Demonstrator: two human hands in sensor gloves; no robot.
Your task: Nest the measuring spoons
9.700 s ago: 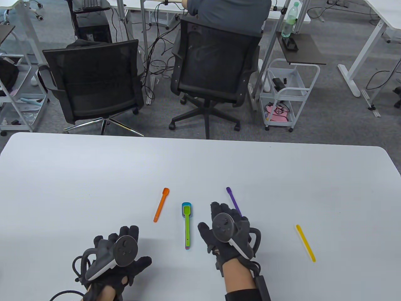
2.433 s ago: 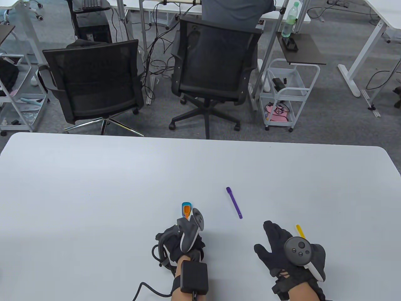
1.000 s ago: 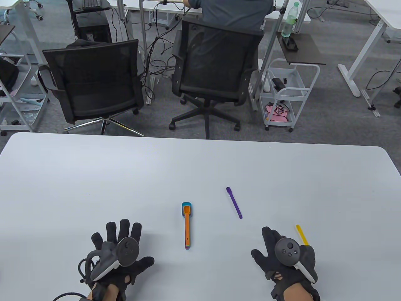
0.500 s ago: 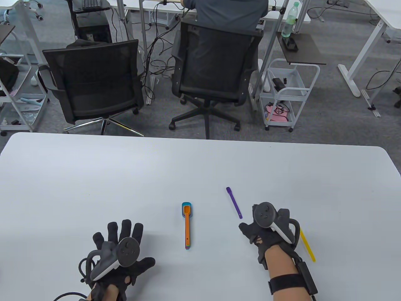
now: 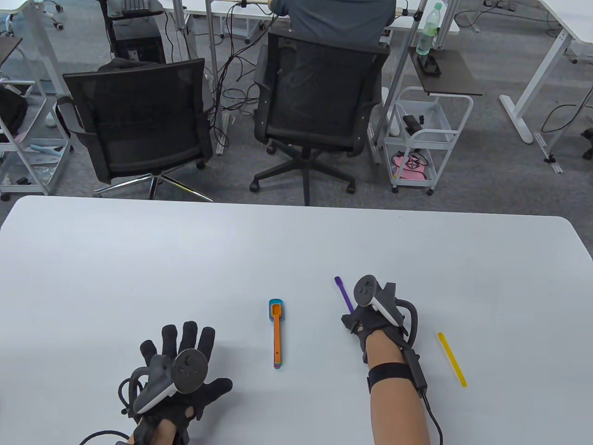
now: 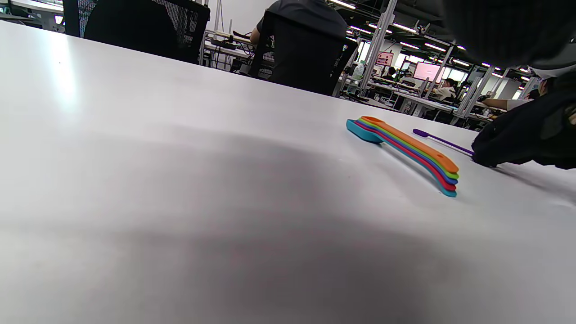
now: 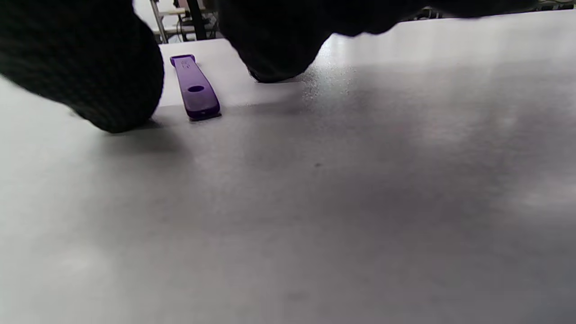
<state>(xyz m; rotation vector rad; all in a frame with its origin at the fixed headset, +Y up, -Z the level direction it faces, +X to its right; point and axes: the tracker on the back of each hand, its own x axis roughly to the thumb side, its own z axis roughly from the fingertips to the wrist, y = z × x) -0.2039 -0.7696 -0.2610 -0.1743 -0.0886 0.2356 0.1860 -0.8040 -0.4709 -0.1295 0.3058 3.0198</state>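
A nested stack of measuring spoons [image 5: 276, 333], orange on top, lies at the table's middle; it also shows in the left wrist view [image 6: 405, 148]. A purple spoon [image 5: 343, 294] lies to its right. My right hand [image 5: 354, 320] is down at the purple spoon's near end. In the right wrist view two fingertips [image 7: 90, 67] touch the table on either side of the purple handle [image 7: 194, 87], apart from it. A yellow spoon [image 5: 451, 359] lies farther right. My left hand [image 5: 178, 343] rests flat on the table at the lower left, fingers spread and empty.
The white table [image 5: 139, 259] carries only the spoons. Two black office chairs [image 5: 139, 116] and a white cart [image 5: 421, 139] stand beyond its far edge.
My right hand has moved from beside the yellow spoon up and left to the purple spoon's near end. The left hand stays flat. The spoons have not moved.
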